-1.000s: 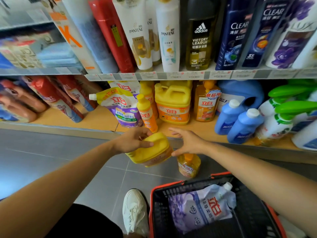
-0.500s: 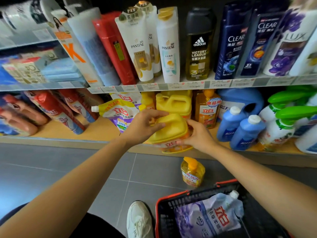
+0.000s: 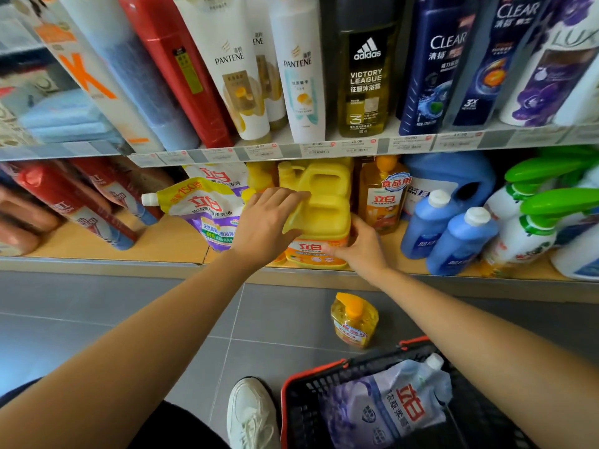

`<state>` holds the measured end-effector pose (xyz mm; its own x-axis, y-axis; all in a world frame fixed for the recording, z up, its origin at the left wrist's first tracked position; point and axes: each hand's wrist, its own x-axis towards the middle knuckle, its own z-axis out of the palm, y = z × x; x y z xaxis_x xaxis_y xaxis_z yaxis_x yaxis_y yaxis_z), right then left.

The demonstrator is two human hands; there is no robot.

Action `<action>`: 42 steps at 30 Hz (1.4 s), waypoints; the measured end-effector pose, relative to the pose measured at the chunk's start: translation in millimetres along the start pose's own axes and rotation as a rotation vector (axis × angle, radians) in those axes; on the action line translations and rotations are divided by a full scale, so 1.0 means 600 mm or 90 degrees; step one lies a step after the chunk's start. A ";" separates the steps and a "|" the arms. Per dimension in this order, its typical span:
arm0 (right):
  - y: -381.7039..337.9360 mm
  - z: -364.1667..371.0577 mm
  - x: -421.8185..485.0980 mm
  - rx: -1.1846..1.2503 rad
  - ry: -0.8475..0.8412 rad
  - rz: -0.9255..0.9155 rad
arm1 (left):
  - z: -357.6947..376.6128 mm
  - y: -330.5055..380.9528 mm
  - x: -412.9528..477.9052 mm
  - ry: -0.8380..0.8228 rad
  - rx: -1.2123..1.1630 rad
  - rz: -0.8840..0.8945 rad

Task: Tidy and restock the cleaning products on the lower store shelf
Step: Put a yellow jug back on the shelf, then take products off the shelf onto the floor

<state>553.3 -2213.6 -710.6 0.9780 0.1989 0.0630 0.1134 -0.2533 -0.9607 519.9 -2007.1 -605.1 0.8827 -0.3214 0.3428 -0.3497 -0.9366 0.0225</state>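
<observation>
A yellow detergent jug (image 3: 324,222) stands at the front of the lower shelf (image 3: 162,241), in front of a second yellow jug (image 3: 319,175). My left hand (image 3: 269,225) grips its top left side, fingers over the handle. My right hand (image 3: 359,246) holds its lower right corner near the label. A small yellow pump bottle (image 3: 355,320) stands on the floor below the shelf. A purple refill pouch (image 3: 385,406) lies in the red-rimmed basket (image 3: 311,377) at the bottom.
On the lower shelf: a purple-and-yellow pouch (image 3: 201,209) to the left, an amber bottle (image 3: 382,196), blue bottles (image 3: 460,241) and green-topped sprayers (image 3: 531,228) to the right. Red bottles (image 3: 74,202) lean far left. Shampoo fills the upper shelf. My white shoe (image 3: 251,413) is on the grey floor.
Both hands have lifted the yellow jug from above the basket up and forward, and it now stands on the lower shelf in front of the other jug.
</observation>
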 end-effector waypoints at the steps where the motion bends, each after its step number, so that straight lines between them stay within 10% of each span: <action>1: 0.000 0.001 0.004 -0.005 -0.011 0.007 | 0.002 -0.003 0.000 0.006 0.001 0.004; 13: -0.001 -0.053 -0.080 -0.442 -0.384 0.104 | 0.016 0.013 -0.023 -0.015 -0.015 -0.013; 21: 0.021 -0.061 -0.115 -0.387 -0.405 0.067 | 0.022 0.053 -0.065 0.012 -0.018 0.076; 30: -0.028 -0.129 -0.026 -0.326 0.019 -0.058 | 0.108 0.129 -0.105 -0.398 -0.206 0.153; 42: -0.089 -0.141 0.072 -0.201 0.165 0.045 | 0.139 0.099 -0.109 -0.433 -0.342 -0.108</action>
<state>604.4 -2271.6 -633.6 0.9925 -0.0641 0.1038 0.0525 -0.5438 -0.8376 467.8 -2053.2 -704.2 0.8718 -0.3579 -0.3346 -0.1464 -0.8420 0.5192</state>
